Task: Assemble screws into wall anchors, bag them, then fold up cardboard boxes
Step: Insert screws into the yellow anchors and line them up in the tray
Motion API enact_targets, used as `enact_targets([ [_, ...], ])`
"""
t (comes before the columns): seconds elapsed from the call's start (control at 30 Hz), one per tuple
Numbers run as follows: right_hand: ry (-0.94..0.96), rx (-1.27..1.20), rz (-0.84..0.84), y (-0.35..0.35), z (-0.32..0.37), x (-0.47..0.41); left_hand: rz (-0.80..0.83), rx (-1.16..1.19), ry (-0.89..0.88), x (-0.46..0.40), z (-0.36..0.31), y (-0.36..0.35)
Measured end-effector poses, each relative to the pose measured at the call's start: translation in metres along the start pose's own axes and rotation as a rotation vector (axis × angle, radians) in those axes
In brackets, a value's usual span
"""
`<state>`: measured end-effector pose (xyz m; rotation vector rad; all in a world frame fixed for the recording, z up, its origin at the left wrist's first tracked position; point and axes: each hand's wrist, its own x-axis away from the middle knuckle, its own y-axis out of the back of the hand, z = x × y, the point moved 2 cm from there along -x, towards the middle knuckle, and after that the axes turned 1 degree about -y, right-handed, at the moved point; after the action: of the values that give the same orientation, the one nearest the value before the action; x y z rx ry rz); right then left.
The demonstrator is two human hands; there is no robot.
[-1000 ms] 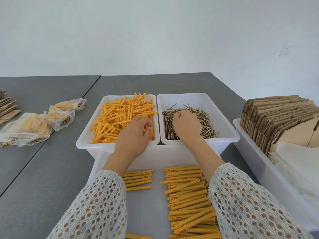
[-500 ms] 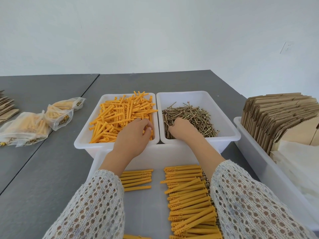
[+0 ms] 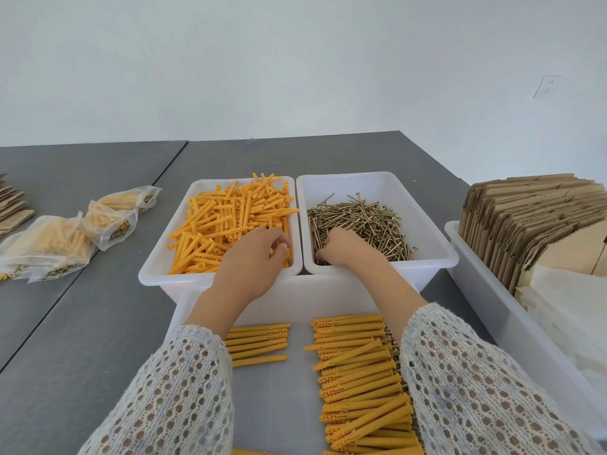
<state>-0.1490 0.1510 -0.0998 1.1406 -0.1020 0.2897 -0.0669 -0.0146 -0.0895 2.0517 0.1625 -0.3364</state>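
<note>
A white bin [image 3: 144, 274] holds loose orange wall anchors [image 3: 226, 218]. Beside it on the right, a second white bin [image 3: 450, 254] holds brass screws [image 3: 368, 221]. My left hand [image 3: 253, 261] is in the anchor bin's near right corner, its fingertips curled on an anchor. My right hand [image 3: 341, 246] is at the near left of the screw pile, fingers curled down into the screws and hidden there. A near tray [image 3: 276, 405] carries a short row of anchors [image 3: 259, 343] and a long stack of anchors [image 3: 358, 372] with screw heads showing.
Filled clear bags [image 3: 49, 247] lie on the grey table at left, with another pair [image 3: 111, 218] behind them. Flat cardboard pieces [image 3: 13, 205] sit at the far left edge. A long white bin [image 3: 476, 297] on the right holds flattened cardboard boxes [image 3: 525, 218] and white sheets [image 3: 574, 310].
My right hand has drawn back from the middle of the screw pile to its near left corner. My left hand stayed in the anchor bin, fingers shifting slightly.
</note>
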Motion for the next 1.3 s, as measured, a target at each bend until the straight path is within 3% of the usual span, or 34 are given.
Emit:
enact_targets([
  [0.63, -0.029, 0.045, -0.098, 0.003, -0.002, 0.006, -0.036, 0.033, -0.008, 0.002, -0.001, 0.001],
  [1.13, -0.018, -0.298, -0.295, 0.011, -0.008, 0.004, -0.190, 0.094, -0.102, 0.006, -0.005, 0.003],
  [1.3, 0.024, -0.459, -0.450, 0.016, -0.007, 0.007, -0.181, 0.102, -0.100, 0.005, -0.003, 0.001],
])
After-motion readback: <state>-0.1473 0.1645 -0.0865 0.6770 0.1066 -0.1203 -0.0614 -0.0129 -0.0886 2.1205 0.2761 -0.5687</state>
